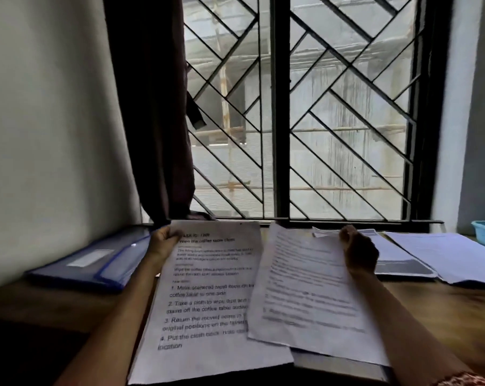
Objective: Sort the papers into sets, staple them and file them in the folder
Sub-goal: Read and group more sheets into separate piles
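While both arms reach forward over the wooden desk (41, 299), the scene reads:
Window (299, 107): barred, behind the desk.
Printed sheet (208, 302): white, numbered black text, top left corner pinched by the left hand (163, 240).
Second sheet (308, 296): blurred print, overlapping the first, top edge gripped by the right hand (358, 252).
Blue folder (96, 263): closed, flat at left.
Loose papers (441, 254): lying at right.

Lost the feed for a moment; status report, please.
Left hand shut on printed sheet. Right hand shut on second sheet. Blue folder closed at left. No stapler visible.
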Motion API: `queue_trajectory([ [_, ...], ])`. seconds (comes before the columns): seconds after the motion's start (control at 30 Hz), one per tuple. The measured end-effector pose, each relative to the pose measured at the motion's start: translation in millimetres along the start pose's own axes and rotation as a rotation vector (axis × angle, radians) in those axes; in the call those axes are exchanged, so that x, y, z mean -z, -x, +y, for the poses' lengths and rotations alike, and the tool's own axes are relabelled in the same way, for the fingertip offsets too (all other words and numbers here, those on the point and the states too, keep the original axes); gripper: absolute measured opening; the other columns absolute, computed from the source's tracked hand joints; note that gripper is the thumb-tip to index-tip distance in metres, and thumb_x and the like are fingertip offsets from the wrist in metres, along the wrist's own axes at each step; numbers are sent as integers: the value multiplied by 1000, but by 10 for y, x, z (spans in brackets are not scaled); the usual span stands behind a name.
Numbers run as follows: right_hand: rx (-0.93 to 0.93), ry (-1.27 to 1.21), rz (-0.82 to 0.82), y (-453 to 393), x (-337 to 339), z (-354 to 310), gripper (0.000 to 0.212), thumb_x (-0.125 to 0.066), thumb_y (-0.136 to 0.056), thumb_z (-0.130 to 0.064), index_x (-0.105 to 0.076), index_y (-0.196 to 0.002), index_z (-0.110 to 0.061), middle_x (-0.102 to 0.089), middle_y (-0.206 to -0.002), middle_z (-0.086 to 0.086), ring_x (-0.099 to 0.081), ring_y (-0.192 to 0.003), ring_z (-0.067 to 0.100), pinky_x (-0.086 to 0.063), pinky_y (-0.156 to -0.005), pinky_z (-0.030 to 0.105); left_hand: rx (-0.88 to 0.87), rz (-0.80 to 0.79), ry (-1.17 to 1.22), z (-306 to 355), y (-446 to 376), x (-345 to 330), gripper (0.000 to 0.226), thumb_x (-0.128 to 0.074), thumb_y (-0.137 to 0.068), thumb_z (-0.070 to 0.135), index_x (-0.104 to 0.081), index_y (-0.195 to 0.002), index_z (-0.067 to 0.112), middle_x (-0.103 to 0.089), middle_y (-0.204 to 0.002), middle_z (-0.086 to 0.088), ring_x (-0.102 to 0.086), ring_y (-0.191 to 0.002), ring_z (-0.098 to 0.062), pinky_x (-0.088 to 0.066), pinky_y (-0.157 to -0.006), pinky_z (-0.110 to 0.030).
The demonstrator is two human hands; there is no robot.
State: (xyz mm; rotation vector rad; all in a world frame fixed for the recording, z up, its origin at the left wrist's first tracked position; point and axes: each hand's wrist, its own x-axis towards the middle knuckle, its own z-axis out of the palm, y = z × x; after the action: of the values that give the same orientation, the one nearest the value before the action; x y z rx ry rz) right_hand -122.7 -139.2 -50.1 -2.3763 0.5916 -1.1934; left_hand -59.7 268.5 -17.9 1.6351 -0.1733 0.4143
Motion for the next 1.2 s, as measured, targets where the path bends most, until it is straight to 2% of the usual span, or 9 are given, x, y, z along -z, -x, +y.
queue_trajectory([
  [0.2,215,365,-179,207,-15,-46,19,-52,-91,-17,-61,-107,-16,-61,-110,7,-54,-107,27,-43,-82,32,42,29,71,313,163,569,12,-49,-93,-1,-57,-90,7,-64,-47,9,-59,-42,2,-50,-45,-13],
  [0.37,145,600,-239,272,116,-109,34,-53,-92,-32,-51,-124,-22,-52,-124,3,-44,-119,22,-39,-94,32,0,15,72,699,307,708,18,-50,-93,2,-52,-111,5,-66,-57,1,-59,-40,0,-50,-42,-14],
  [0.53,234,97,-372,326,350,-591,43,-59,-87,-46,-61,-113,-11,-65,-116,10,-58,-109,25,-44,-87,31,-14,18,86,1005,326,764,32,-52,-93,7,-50,-122,-6,-62,-74,-9,-61,-41,-6,-51,-40,-19],
  [0.63,348,-253,-592,464,591,-1175,82,-38,-73,-83,-66,-92,-8,-69,-97,11,-65,-82,22,-47,-69,27,-26,27,89,1128,331,721,32,-52,-94,9,-52,-123,-4,-67,-63,-3,-61,-41,-6,-51,-40,-19],
  [0.8,206,-955,-940,698,763,-1779,55,-46,-85,-52,-57,-119,-10,-68,-103,10,-67,-85,18,-54,-66,26,74,3,77,1163,347,597,37,-52,-93,6,-47,-129,-3,-65,-99,-20,-61,-58,-19,-50,-39,-20],
  [0.9,186,-1052,-866,773,677,-1838,37,-65,-86,-17,-58,-117,2,-67,-102,15,-67,-79,18,-58,-65,28,197,-16,95,1142,428,537,9,-52,-94,7,-55,-98,0,-66,-55,-10,-59,-35,-13,-45,-30,-20],
  [0.97,106,-1112,-764,797,584,-1819,31,-67,-83,-4,-60,-110,10,-66,-101,24,-66,-70,20,-58,-64,30,233,-16,109,1109,448,502,20,-53,-95,13,-52,-76,4,-57,-36,-2,-54,-28,-9,-41,-26,-19],
  [1.07,-68,-1193,-603,799,467,-1744,15,-70,-80,-5,-65,-94,0,-66,-94,24,-63,-67,25,-57,-65,38,303,-132,167,1016,466,427,28,-51,-95,27,-56,-78,4,-64,-46,-5,-61,-37,-14,-49,-34,-23],
  [1.2,-128,-904,-447,822,365,-1545,17,-68,-83,-11,-67,-99,-6,-66,-90,12,-62,-73,21,-55,-60,22,382,-307,123,604,541,218,26,-41,-99,19,-56,-106,0,-72,-71,-14,-69,-56,-24,-57,-61,-40],
])
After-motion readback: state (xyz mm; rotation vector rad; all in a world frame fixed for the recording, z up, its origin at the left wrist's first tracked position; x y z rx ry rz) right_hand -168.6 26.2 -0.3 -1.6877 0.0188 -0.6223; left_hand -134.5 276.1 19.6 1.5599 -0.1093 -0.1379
